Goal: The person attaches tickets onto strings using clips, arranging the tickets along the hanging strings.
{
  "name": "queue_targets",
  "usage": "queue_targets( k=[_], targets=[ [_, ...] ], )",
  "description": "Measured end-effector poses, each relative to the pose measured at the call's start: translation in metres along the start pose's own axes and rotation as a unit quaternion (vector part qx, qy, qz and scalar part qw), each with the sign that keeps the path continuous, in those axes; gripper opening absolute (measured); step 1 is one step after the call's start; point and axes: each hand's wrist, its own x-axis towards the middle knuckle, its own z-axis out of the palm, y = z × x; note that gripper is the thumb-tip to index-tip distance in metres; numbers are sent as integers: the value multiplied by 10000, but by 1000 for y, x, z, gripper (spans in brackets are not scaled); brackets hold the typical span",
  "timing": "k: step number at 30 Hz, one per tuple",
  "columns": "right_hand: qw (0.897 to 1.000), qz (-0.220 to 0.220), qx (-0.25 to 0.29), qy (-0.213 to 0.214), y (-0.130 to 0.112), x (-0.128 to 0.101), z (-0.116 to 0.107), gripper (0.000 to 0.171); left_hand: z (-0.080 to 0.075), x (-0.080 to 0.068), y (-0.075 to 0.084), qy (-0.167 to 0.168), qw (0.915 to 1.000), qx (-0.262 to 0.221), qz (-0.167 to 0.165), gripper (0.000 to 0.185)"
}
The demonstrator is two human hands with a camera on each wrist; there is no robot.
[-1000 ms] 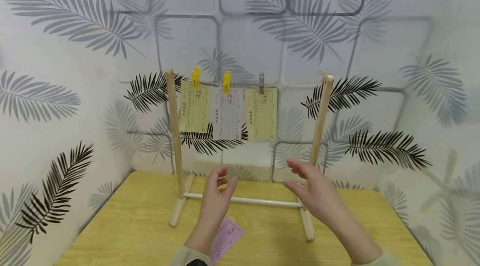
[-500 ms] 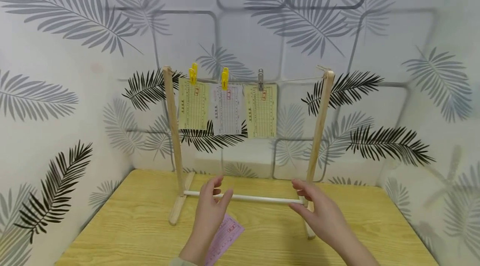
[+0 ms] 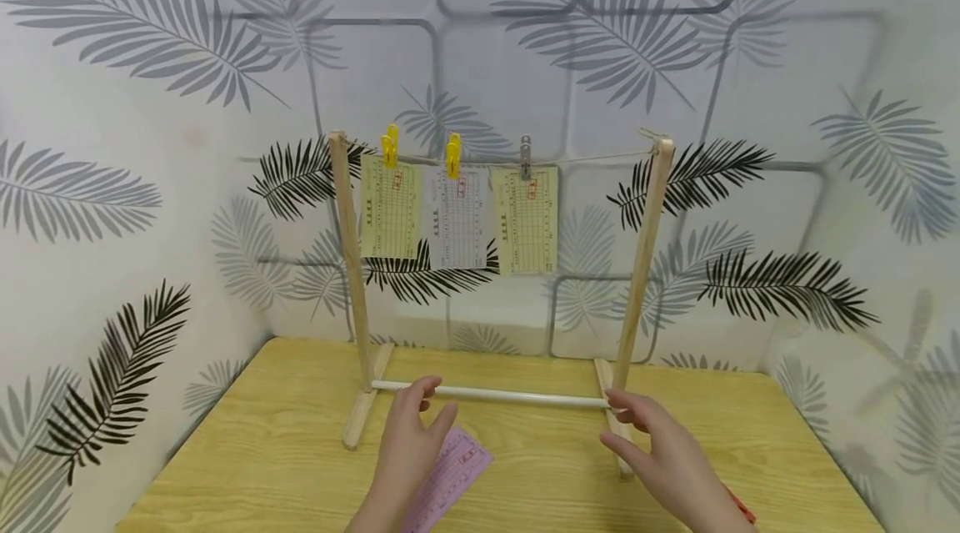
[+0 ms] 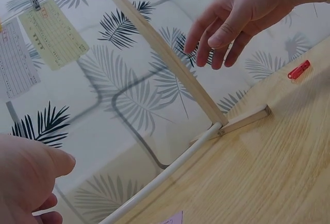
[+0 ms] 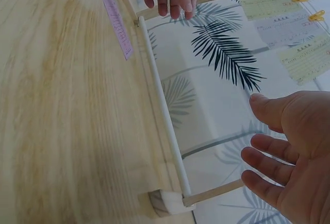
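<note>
My left hand (image 3: 411, 441) hovers over the table with relaxed fingers, holding nothing, beside a pink paper slip (image 3: 457, 466) that it partly covers. Near the foot of the rack's right post (image 3: 643, 266), my right hand (image 3: 663, 450) is likewise empty, fingers loosely bent. A red clip (image 4: 299, 70) lies on the table at the right; in the head view the right wrist hides most of it. On the rack's string (image 3: 600, 158) hang a left yellow slip (image 3: 390, 216) and a white slip (image 3: 459, 224), under yellow clips, and another yellow slip (image 3: 527, 224) under a grey clip (image 3: 526, 158).
The wooden rack's left post (image 3: 351, 266) and a white crossbar (image 3: 525, 397) stand between the hands and the wall. The wood-grain table (image 3: 247, 450) ends against a leaf-patterned wall (image 3: 180, 141) behind and at the sides.
Both hands have come down towards the table, the left slightly leftward and the right to the right. The red clip now shows beside the right wrist. The hanging slips stay on the string.
</note>
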Motion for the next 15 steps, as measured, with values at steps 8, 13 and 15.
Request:
queue_targets(
  k=[8, 13, 15],
  targets=[
    [9989, 404, 137, -193, 15, -9, 0, 56, -2, -5, -6, -189, 9989, 428, 28, 47],
    [9969, 722, 212, -235, 24, -17, -3, 58, -3, -6, -11, -328, 9970, 694, 10, 46],
    [9952, 902, 254, -278, 28, -19, -5, 59, -4, -6, -13, -416, 9959, 804, 25, 46]
  ],
)
